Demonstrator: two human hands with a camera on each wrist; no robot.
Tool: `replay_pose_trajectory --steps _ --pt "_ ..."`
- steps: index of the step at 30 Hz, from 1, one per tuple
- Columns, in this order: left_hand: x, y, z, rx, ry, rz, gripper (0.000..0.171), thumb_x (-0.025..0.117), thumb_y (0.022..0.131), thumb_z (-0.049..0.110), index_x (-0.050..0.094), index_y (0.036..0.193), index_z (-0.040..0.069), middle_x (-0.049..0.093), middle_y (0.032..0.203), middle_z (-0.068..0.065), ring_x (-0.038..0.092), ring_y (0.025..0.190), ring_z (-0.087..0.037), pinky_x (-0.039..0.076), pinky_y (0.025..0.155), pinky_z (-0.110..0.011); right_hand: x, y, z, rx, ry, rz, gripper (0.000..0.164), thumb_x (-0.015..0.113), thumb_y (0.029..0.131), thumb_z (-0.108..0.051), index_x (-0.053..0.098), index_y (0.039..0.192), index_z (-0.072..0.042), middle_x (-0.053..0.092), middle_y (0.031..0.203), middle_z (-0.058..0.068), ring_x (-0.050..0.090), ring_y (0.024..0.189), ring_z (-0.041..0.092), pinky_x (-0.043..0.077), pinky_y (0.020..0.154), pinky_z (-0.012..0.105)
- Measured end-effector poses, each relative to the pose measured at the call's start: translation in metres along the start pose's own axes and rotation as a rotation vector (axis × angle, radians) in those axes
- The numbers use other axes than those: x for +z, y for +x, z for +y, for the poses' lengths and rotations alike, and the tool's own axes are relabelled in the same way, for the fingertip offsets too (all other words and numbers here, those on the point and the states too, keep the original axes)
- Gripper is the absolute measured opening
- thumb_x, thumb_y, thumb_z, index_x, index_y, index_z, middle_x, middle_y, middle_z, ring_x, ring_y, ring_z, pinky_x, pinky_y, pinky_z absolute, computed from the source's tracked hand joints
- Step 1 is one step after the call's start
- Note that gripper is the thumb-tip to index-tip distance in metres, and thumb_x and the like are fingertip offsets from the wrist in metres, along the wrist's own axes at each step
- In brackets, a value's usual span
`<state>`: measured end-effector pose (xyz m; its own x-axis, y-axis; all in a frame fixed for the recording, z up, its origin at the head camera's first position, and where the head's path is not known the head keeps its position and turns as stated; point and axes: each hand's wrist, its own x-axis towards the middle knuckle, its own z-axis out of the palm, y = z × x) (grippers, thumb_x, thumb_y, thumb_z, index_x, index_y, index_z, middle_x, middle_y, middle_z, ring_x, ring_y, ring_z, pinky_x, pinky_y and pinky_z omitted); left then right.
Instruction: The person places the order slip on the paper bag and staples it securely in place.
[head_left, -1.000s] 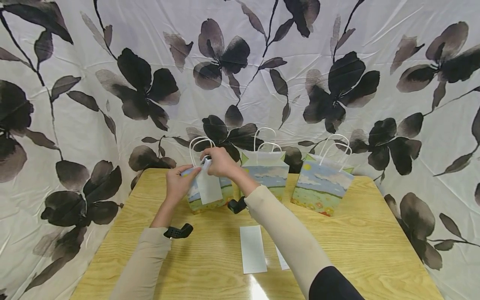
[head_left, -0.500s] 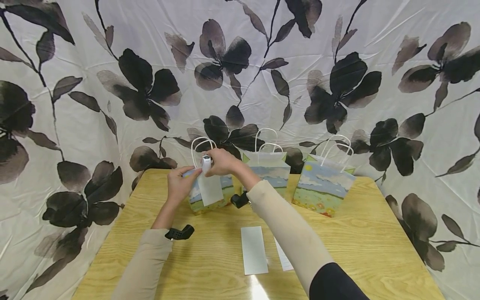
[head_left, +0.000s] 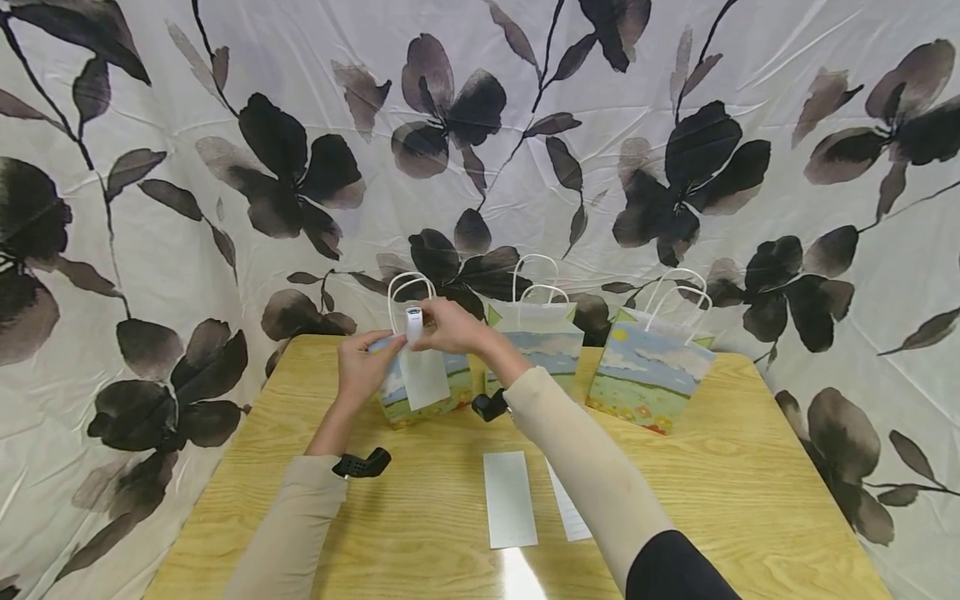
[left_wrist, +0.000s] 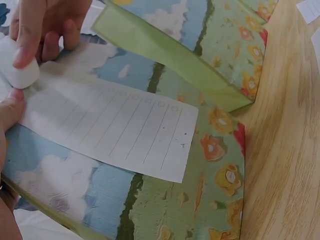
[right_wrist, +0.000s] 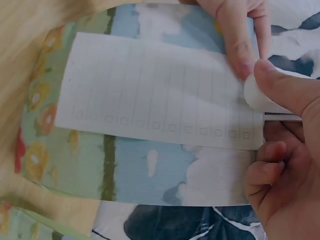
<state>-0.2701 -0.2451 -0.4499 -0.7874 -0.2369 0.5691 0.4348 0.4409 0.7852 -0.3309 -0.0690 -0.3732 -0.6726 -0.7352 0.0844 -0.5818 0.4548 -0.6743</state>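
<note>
On the left of the table stands a paper gift bag (head_left: 459, 385) printed with sky and flowers. A white slip of paper (left_wrist: 115, 125) with ruled lines and a row of small boxes lies against its front. My left hand (head_left: 360, 368) pinches the slip and the bag's top edge, thumb in front and fingers behind. My right hand (head_left: 453, 327) grips a small white stapler (head_left: 414, 325), its rounded end over the slip's top edge. In the right wrist view, the thumb of the right hand lies on the stapler (right_wrist: 256, 95), which hides the slip's upper end.
Two matching gift bags, one in the middle (head_left: 534, 354) and one at the right (head_left: 648, 375), stand along the back before a floral cloth (head_left: 570, 208). A blank-faced slip (head_left: 510, 500) and a lined slip (head_left: 567, 504) lie on the wooden table (head_left: 420, 517).
The stapler in my right hand has turned more upright, its end now facing the head camera. My left hand keeps its pinch on the slip and bag.
</note>
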Motion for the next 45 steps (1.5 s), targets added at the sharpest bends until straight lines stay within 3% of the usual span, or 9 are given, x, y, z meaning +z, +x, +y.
replay_pose_trajectory --steps 2,5,9,15,22,25,32,40,45 --pt "-0.001 -0.001 0.012 0.016 0.0 -0.005 0.014 0.078 0.081 -0.001 0.074 0.09 -0.011 0.07 0.086 -0.024 0.066 0.068 -0.012 0.047 0.058 -0.012 0.001 0.0 0.001 -0.005 -0.014 -0.005 0.043 0.076 0.087 -0.017 0.057 0.123 -0.003 0.065 0.113 0.007 0.06 0.108 0.018 0.048 0.088 0.028" --pt "-0.001 -0.001 0.011 0.049 -0.021 -0.009 0.014 0.079 0.081 0.002 0.075 0.088 -0.008 0.071 0.084 -0.021 0.066 0.069 -0.01 0.048 0.059 -0.014 0.0 -0.001 0.003 -0.014 -0.048 -0.013 0.043 0.074 0.089 -0.018 0.055 0.124 -0.003 0.064 0.113 0.008 0.06 0.106 0.018 0.048 0.087 0.029" --pt "0.001 0.001 -0.013 0.058 -0.042 -0.007 0.014 0.081 0.08 0.01 0.078 0.087 -0.002 0.072 0.084 -0.015 0.066 0.071 -0.009 0.049 0.061 -0.016 -0.001 -0.002 0.006 -0.033 -0.071 -0.023 0.043 0.073 0.089 -0.018 0.055 0.125 -0.003 0.064 0.114 0.007 0.06 0.106 0.017 0.048 0.087 0.03" --pt "0.002 -0.002 -0.011 0.015 -0.035 -0.006 0.017 0.08 0.081 0.009 0.076 0.088 -0.006 0.072 0.086 -0.018 0.066 0.071 -0.017 0.047 0.059 -0.013 0.002 -0.002 0.012 -0.071 -0.045 -0.008 0.04 0.075 0.088 -0.016 0.058 0.122 -0.001 0.064 0.11 0.005 0.06 0.102 0.016 0.048 0.084 0.029" --pt "-0.001 -0.003 0.011 0.032 -0.016 -0.016 0.013 0.078 0.081 0.0 0.074 0.089 -0.01 0.07 0.086 -0.023 0.065 0.071 -0.02 0.047 0.059 -0.013 0.01 0.0 0.018 -0.068 0.01 0.047 0.038 0.076 0.087 -0.016 0.06 0.12 -0.004 0.066 0.108 0.005 0.061 0.096 0.015 0.049 0.078 0.026" --pt "-0.004 -0.004 0.026 0.029 -0.012 -0.021 0.013 0.076 0.083 0.0 0.073 0.091 -0.011 0.07 0.088 -0.024 0.066 0.073 -0.016 0.048 0.062 -0.013 0.013 0.0 0.016 -0.068 -0.065 0.068 0.037 0.074 0.089 -0.02 0.058 0.12 -0.007 0.065 0.107 0.004 0.062 0.094 0.014 0.051 0.074 0.026" --pt "-0.006 -0.004 0.03 0.028 -0.056 -0.056 0.012 0.074 0.083 -0.003 0.073 0.091 -0.012 0.069 0.09 -0.025 0.068 0.082 -0.036 0.05 0.065 -0.014 0.015 -0.006 0.007 -0.061 -0.289 0.096 0.03 0.072 0.09 -0.031 0.06 0.108 -0.01 0.063 0.087 0.0 0.053 0.065 0.014 0.041 0.056 0.026" --pt "-0.006 -0.003 0.028 -0.013 -0.095 -0.045 0.012 0.074 0.084 -0.003 0.073 0.091 -0.012 0.069 0.093 -0.027 0.067 0.075 -0.012 0.051 0.061 -0.016 0.015 -0.003 0.0 0.007 -0.419 0.127 0.029 0.075 0.085 -0.038 0.064 0.099 -0.015 0.063 0.086 -0.005 0.051 0.064 0.012 0.038 0.051 0.025" --pt "-0.008 -0.004 0.026 -0.011 -0.095 -0.052 0.011 0.074 0.084 -0.004 0.073 0.09 -0.013 0.069 0.092 -0.027 0.066 0.077 -0.011 0.051 0.063 -0.015 0.018 -0.004 -0.001 -0.001 -0.413 0.126 0.034 0.076 0.084 -0.041 0.065 0.102 -0.015 0.064 0.085 -0.005 0.052 0.061 0.011 0.038 0.049 0.025"
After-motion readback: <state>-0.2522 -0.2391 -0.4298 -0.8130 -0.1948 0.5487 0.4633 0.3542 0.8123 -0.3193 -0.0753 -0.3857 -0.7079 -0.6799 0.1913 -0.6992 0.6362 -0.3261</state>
